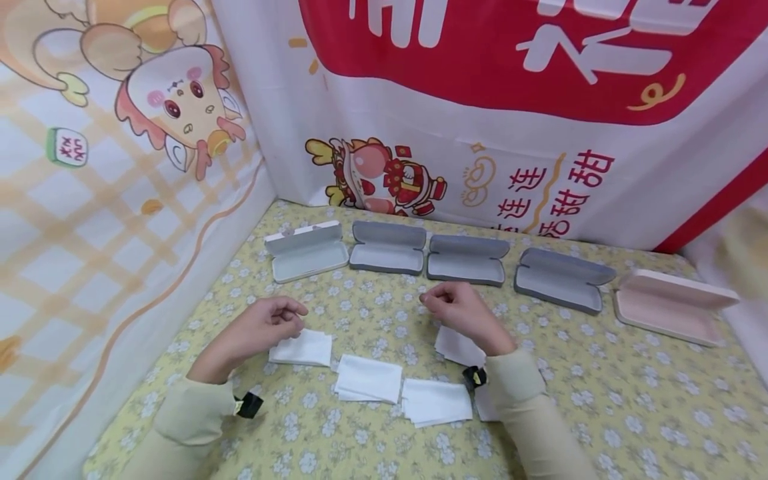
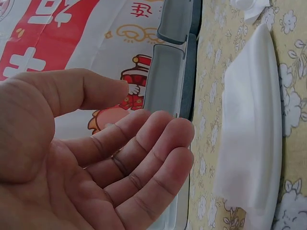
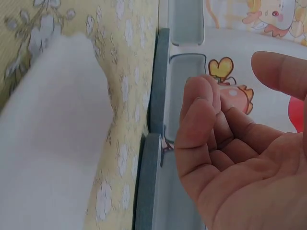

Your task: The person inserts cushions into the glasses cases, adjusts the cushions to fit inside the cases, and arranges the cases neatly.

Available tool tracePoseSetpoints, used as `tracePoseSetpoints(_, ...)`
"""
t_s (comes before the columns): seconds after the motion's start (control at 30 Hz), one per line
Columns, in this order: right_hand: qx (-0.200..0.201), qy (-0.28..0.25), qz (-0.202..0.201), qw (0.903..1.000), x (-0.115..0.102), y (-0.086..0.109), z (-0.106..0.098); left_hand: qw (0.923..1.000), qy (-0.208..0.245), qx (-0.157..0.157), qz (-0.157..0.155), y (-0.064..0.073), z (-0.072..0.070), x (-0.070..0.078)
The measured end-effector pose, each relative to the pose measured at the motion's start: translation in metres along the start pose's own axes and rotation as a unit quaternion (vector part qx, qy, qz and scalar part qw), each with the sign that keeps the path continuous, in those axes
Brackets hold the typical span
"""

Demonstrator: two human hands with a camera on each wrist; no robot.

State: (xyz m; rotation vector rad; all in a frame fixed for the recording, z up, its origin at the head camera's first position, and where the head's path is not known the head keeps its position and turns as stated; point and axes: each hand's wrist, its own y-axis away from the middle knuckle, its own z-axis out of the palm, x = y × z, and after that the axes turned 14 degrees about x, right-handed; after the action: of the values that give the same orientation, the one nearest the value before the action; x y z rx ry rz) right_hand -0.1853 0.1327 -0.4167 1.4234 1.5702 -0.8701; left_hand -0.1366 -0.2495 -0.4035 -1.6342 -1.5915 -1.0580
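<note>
Over the table, my left hand (image 1: 271,325) hovers with loosely curled fingers and holds nothing. Just beneath it lies a folded white cloth (image 1: 307,349). My right hand (image 1: 459,308) is also bare, its fingers loosely bent, and partly covers another folded white cloth (image 1: 457,347). Two more folded cloths, one at the centre (image 1: 369,379) and one right of it (image 1: 438,402), lie between the forearms. Part of a further white cloth (image 1: 487,405) shows beside the right sleeve. In the left wrist view, thumb and fingertips stand apart, with a white cloth (image 2: 249,134) alongside.
A row of opened, lidded cases stands along the back: a white case (image 1: 311,259), grey cases (image 1: 389,259) (image 1: 467,268) (image 1: 558,288) and a pink case (image 1: 669,317). Behind them hangs a printed curtain (image 1: 360,100); another covers the left wall (image 1: 120,220). A yellow flowered tablecloth (image 1: 348,447) covers the table.
</note>
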Motion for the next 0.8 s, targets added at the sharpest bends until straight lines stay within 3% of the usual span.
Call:
tracePoseSetpoints(0.5,-0.029,0.019,-0.025,0.9991,-0.009,-0.008,0.032,0.9998,-0.007,0.006,-0.018,0.006,-0.011,-0.016)
tracePoseSetpoints(0.8,-0.053,0.033,-0.024,0.9977,-0.014,-0.007,0.053,0.9988,-0.023,0.033,-0.029,0.012,-0.018,-0.026)
